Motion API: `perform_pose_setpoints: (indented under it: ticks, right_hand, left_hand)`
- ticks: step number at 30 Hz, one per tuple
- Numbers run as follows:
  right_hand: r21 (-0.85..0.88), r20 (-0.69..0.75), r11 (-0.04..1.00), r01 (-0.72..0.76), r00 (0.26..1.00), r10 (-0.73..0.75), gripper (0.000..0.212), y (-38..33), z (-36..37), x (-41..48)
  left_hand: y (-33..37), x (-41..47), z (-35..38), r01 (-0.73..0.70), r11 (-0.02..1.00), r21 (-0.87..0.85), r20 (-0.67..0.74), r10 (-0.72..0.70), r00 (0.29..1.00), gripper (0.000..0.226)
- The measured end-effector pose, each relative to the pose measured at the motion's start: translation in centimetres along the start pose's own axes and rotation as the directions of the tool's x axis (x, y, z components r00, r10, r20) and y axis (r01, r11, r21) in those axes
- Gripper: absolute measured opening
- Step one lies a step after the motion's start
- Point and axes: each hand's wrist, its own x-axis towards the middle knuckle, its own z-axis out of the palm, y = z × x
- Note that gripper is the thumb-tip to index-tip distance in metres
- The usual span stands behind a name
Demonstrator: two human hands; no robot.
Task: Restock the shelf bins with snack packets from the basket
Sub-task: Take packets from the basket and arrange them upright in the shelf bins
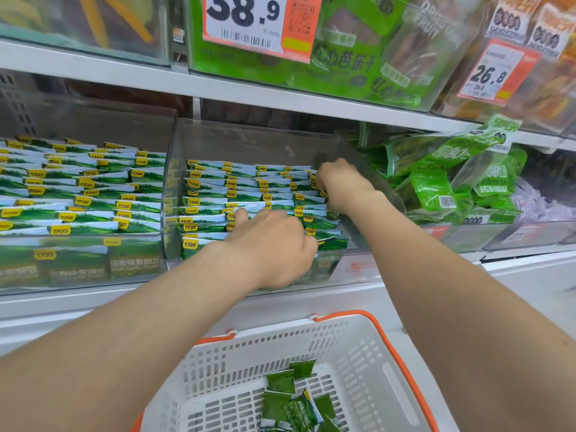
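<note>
A clear middle shelf bin (170, 194) holds rows of upright green snack packets (212, 194) with yellow logos. My left hand (274, 244) reaches palm down into the bin's front right. Its thumb lies on the packets and its fingers curl down over the front ones. My right hand (341, 182) is farther back by the bin's right wall, with its fingers curled into the right-hand row of packets. Below me, the white basket (358, 363) with an orange rim holds several loose green packets (296, 400).
A second bin (93, 263) of the same packets stands to the left. To the right is a bin with larger bright green bags (436, 185). The upper shelf (249, 92) carries price tags and more bags and overhangs the bins.
</note>
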Motion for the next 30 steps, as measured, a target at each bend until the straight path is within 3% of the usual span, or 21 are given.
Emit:
perform_pose_setpoints:
  ticks: [8,11,15,18,20,22,24,27,30]
  right_hand:
    - [0.179,-0.032,0.984,-0.008,0.999,0.014,0.049,1.6,1.1,-0.2]
    - [0.317,-0.174,0.946,-0.064,0.977,0.124,0.046,1.3,0.3,-1.8]
    - [0.579,-0.389,0.816,-0.001,0.879,0.276,0.033,-0.1,-0.9,-8.0]
    - [0.543,-0.597,0.836,0.078,0.736,0.319,0.021,-1.0,-0.8,-13.7]
    - [0.511,-0.71,0.847,0.145,0.627,0.321,0.014,-1.6,0.7,-17.2]
    - [0.56,-0.709,0.809,0.178,0.608,0.357,0.011,-1.8,3.3,-20.1]
    - [0.653,-0.605,0.745,0.134,0.684,0.407,0.012,-1.3,6.5,-22.0]
    - [0.714,-0.272,0.699,-0.038,0.905,0.327,0.017,0.2,12.0,-23.8]
    - [0.622,0.066,0.764,-0.172,0.984,0.168,0.024,1.1,17.4,-25.5]
  left_hand:
    - [0.4,-0.3,0.3,0.0,0.997,0.074,-0.095,0.006,0.995,0.037]
    - [1.0,-0.6,0.8,-0.013,0.991,0.134,-0.233,0.044,0.971,0.03]
    - [2.4,-1.3,1.2,-0.001,0.982,0.189,-0.431,0.084,0.899,0.025]
    - [3.9,-2.5,1.0,-0.063,0.964,0.257,-0.605,0.211,0.768,0.015]
    - [4.7,-3.8,1.4,-0.096,0.962,0.257,-0.629,0.242,0.739,0.021]
    - [5.7,-5.0,2.5,-0.12,0.956,0.27,-0.57,0.258,0.78,0.023]
    - [6.5,-5.8,4.1,-0.158,0.933,0.323,-0.426,0.293,0.856,0.02]
    - [7.0,-6.1,6.3,-0.264,0.904,0.336,-0.109,0.316,0.942,0.015]
    - [6.5,-6.3,8.7,-0.409,0.843,0.349,0.2,0.359,0.912,0.014]
